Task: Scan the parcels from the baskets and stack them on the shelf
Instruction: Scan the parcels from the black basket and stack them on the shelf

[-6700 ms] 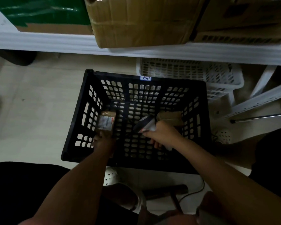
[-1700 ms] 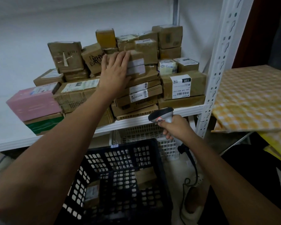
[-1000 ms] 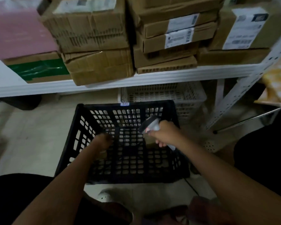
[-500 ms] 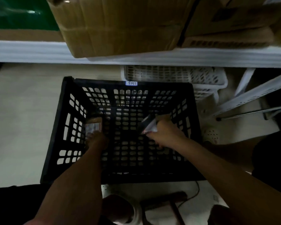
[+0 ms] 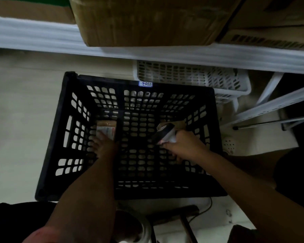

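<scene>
A black plastic basket (image 5: 63, 120) stands on the floor below me. Both my arms reach down into it. My left hand (image 5: 104, 146) grips a small brown parcel (image 5: 106, 128) with a white label at the basket's left side. My right hand (image 5: 184, 146) is shut on a handheld scanner (image 5: 165, 133), whose head points left toward that parcel. Another brown parcel (image 5: 180, 123) lies on the basket bottom just behind the scanner, mostly hidden. The white shelf edge (image 5: 147, 53) runs across the top, with stacked cardboard boxes (image 5: 147, 20) on it.
A white plastic basket (image 5: 191, 76) sits under the shelf behind the black one. White shelf struts and a metal rod (image 5: 274, 121) lie at the right. A stool and the scanner cable (image 5: 203, 210) are near my feet. Pale floor lies to the left.
My left hand left the shelf stack and came down into the basket, closing on the small labelled parcel. My view dropped from the shelf to the basket, and the scanner came down with my right hand.
</scene>
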